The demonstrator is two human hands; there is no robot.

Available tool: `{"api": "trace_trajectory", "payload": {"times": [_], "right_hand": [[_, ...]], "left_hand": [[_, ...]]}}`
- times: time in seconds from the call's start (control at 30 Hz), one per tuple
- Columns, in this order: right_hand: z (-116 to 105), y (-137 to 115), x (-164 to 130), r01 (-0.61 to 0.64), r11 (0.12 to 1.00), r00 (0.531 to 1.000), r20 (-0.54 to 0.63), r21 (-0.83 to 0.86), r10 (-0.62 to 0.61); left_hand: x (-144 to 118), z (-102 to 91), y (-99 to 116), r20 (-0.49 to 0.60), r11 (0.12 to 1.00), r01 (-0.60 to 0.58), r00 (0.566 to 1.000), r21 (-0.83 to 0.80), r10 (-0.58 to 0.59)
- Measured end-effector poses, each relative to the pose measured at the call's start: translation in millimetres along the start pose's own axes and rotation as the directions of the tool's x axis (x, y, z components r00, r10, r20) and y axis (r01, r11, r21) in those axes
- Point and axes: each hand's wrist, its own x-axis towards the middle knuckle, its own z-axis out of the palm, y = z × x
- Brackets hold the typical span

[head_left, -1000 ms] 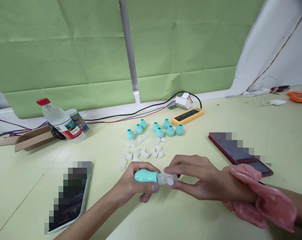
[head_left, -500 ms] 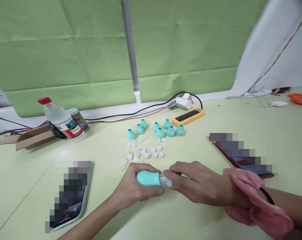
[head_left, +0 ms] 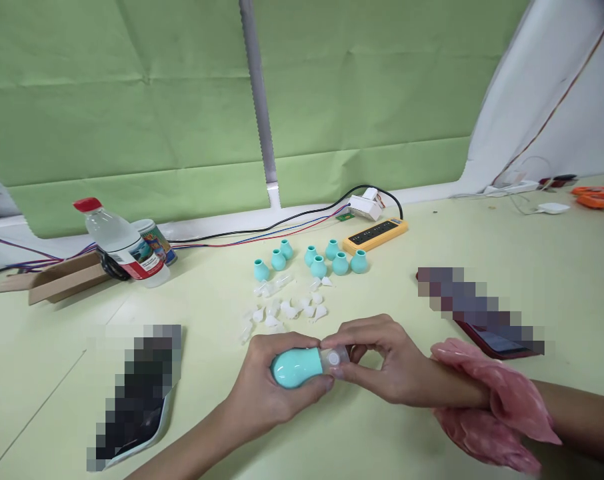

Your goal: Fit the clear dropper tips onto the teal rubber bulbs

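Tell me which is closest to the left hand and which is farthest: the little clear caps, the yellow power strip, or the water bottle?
From the left hand:
1. Little clear caps, scattered on the table just beyond the hand.
2. Yellow power strip, farther back and to the right, near the green wall.
3. Water bottle, far off to the left, lying tilted by a can.

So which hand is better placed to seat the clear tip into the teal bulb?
Probably the right hand: its fingertips already pinch the clear tip at the bulb's mouth. The left hand wraps around the teal bulb, so it suits steadying the bulb instead.
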Motion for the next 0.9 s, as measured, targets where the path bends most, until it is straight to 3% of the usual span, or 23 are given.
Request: {"api": "trace_trajectory", "payload": {"times": [0.1,0.2,0.27,0.33,0.47,0.53,0.6,0.77,0.83,0.9], "right_hand": [[-6.8,7.4,5.0,-0.005,1.000,0.996,0.087,-0.023,0.007],[-14.2,25.6,13.2,-0.062,0.998,0.985,0.159,-0.014,0.063],[-15.9,42.8,18.2,-0.109,0.992,0.987,0.116,-0.056,0.115],[-13.5,61.3,20.9,-0.097,0.973,0.993,0.041,-0.209,0.108],[-2.3,88.3,19.4,0.117,0.787,0.984,0.177,-0.606,-0.010],[0.9,93.0,18.3,0.184,0.695,0.972,0.233,-0.695,-0.024],[0.7,93.1,18.4,0.199,0.662,0.967,0.255,-0.722,-0.013],[-6.3,85.1,21.2,0.184,0.697,0.968,0.250,-0.693,-0.007],[-8.5,78.6,21.7,0.149,0.777,0.979,0.199,-0.611,-0.030],[-9.4,69.0,21.6,0.061,0.917,0.992,0.129,-0.395,-0.010]], "left_hand": [[0.0,5.8,-9.2,0.094,1.000,-0.012,0.995,0.021,0.010],[-3.8,17.4,-20.4,0.088,0.997,0.049,0.995,0.064,-0.055],[-7.6,24.9,-27.1,0.053,0.990,0.121,0.991,0.069,-0.125],[-10.6,29.9,-32.3,0.015,0.981,0.191,0.981,0.045,-0.192],[-11.8,31.7,-37.4,-0.021,0.975,0.223,0.975,0.003,-0.223],[-11.0,31.0,-38.0,-0.025,0.975,0.221,0.975,-0.009,-0.221],[-10.4,30.5,-37.8,-0.032,0.973,0.230,0.972,-0.031,-0.231],[-12.0,29.3,-36.2,-0.020,0.953,0.279,0.959,-0.118,-0.283],[-12.3,28.4,-35.6,-0.015,0.946,0.289,0.956,-0.147,-0.294],[-11.7,27.6,-35.4,-0.007,0.943,0.287,0.956,-0.169,-0.293]]}}
